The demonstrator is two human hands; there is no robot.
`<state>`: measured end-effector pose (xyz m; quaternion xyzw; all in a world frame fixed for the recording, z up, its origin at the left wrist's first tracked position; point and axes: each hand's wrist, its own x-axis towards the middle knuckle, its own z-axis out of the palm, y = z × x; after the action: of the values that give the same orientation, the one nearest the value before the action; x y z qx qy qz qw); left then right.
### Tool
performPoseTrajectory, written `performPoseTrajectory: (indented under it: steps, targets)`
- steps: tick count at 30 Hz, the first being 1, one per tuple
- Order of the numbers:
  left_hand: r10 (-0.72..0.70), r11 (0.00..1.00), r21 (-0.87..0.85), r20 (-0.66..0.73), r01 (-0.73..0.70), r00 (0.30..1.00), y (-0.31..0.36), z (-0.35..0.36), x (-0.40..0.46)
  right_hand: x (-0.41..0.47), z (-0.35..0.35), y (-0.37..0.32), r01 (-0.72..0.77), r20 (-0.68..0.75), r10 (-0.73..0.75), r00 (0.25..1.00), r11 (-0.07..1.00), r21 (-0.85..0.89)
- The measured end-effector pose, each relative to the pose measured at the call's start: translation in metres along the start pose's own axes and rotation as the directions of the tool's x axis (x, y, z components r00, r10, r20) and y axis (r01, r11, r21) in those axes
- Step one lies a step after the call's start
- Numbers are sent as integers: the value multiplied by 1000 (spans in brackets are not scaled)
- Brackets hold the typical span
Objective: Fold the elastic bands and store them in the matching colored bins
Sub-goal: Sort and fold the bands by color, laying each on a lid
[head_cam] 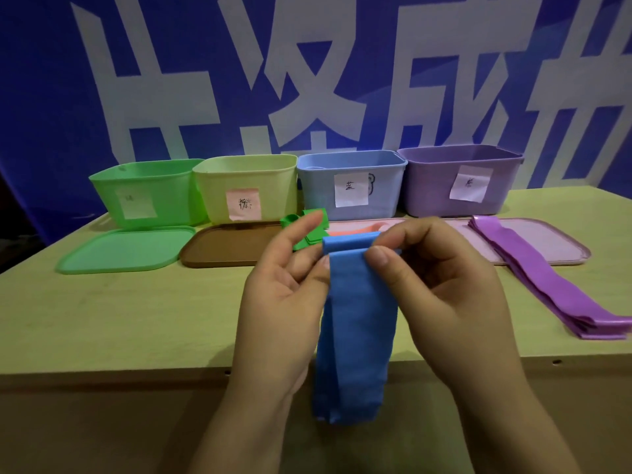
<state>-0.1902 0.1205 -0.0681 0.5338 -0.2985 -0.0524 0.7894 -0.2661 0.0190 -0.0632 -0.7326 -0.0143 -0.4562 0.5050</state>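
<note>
Left hand [284,285] and right hand [434,285] both pinch the top fold of the blue band [355,323], held above the table [136,319]; its length hangs down past the front edge. Blue bin [352,186] stands behind. Purple bands [547,285] lie right.

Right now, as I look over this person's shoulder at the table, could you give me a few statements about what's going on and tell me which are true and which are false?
1. Both hands hold the blue band. True: the left hand and right hand pinch its folded top end.
2. The purple bands lie inside the purple bin. False: they lie on the table, partly over a pink lid.
3. Four bins stand in a row at the back. True.
4. The green bin has its lid on. False: it is open, and the green lid lies flat before it.
5. The blue band hangs over the table's front edge. True.
</note>
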Motion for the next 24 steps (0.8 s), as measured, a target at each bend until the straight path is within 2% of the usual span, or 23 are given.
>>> performPoseTrajectory:
  steps: [6, 15, 24]
  targets:
    - [21, 999, -38, 56, -19, 998, -1, 3, -6, -2, 1, 6, 79, -111, -89, 990, 993, -91]
    - [70, 996, -56, 111, -64, 991, 0, 3, -7, -2, -3, 3, 221, -94, -251, 963, 942, -254]
    - [105, 994, 11, 134, -108, 985, -1, 0, -8, -4, 4, 9, 158, -172, -189, 967, 971, -182]
